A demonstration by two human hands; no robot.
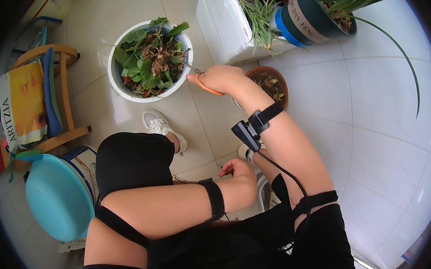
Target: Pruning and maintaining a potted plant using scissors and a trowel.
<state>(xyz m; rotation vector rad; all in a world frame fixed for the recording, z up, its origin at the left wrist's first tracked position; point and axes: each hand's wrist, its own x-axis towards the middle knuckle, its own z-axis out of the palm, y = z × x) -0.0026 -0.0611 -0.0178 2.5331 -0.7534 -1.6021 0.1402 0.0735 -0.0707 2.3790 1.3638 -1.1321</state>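
Note:
My right hand [222, 78] grips a pair of scissors [209, 87] by its orange handles, and the blades point at a round white tub [114, 81]. Green leaves [132, 71] and dry brown leaves [158, 66] fill the tub, which stands on the floor. The scissor tips reach the tub's right side near some withered stems; whether they touch them I cannot tell. Bent back at the wrist, my left hand [242, 175] hangs low in front of my body with its fingers curled. Its palm is hidden, so I cannot see whether anything is in it.
A white foam box [219, 30] at the upper right carries a spider plant [262, 19] and a tilted green pot [304, 16]. Behind my right forearm stands a brown pot [283, 87]. On the left are a wooden chair [66, 95] and a turquoise basin [56, 199].

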